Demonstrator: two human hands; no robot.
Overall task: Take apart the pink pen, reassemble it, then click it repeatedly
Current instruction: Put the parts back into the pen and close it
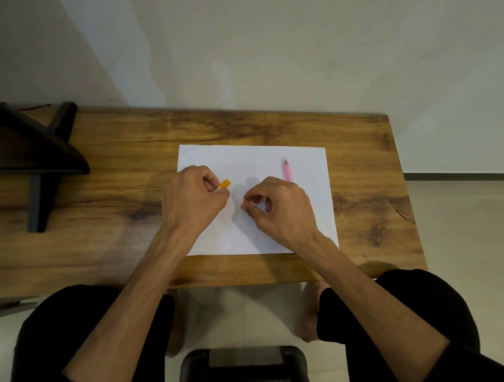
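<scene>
Two orange parts are pinched at frame centre: one by the left hand [195,192], one by the right hand [277,202]. The pink pen [287,170] is left untouched at upper right; the wrong pen may be getting dismantled.

A white paper sheet [252,162] lies on a wooden table [115,155], dark stool [242,368] below.

Soft, even indoor light, moderately dim; wall [268,47] grey-green with a broad diagonal shadow band at upper left. White paper [252,162] is the brightest patch, no harsh glare. Faint double shadows fall beneath both hands (diffuse sources overhead). Wide-angle bowing bends the table [359,187] edges. Slight softness throughout, fingers mildly blurred.
</scene>
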